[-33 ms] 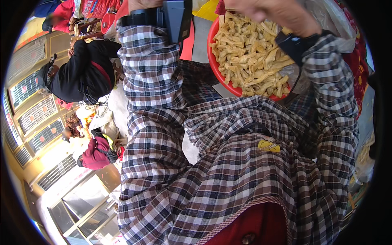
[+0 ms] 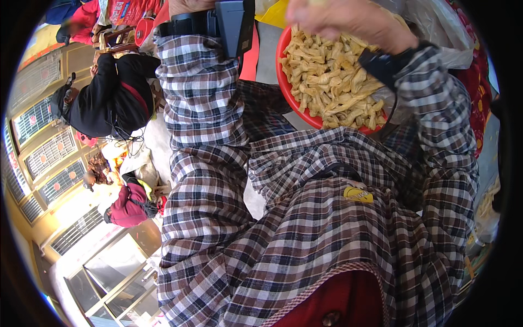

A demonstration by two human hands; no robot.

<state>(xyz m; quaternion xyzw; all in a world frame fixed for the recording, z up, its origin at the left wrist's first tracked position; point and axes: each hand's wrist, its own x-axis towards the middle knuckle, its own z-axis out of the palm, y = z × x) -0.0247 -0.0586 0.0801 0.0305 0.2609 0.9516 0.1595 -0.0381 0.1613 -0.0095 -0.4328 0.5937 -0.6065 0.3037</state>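
Observation:
My left hand (image 2: pixel 190 5) is at the upper edge, its fingers out of frame, with a dark device (image 2: pixel 233 30) on the wrist of my plaid sleeve. My right hand (image 2: pixel 343 22) hangs over a red basin (image 2: pixel 285 87), its fingers curled, perhaps round something pale that I cannot make out. The basin is full of knotted, pale yellow-brown strips (image 2: pixel 327 79). A dark strap (image 2: pixel 377 68) wraps my right wrist.
Clear plastic bags (image 2: pixel 436 24) lie beside the basin, with red patterned fabric (image 2: pixel 479 109) at right and a yellow object (image 2: pixel 272 13) above. At left, several people (image 2: pixel 103 92) sit near a red bucket (image 2: pixel 143 31) and bags.
My right hand and forearm have shifted slightly to the left over the basin. My left arm has barely moved.

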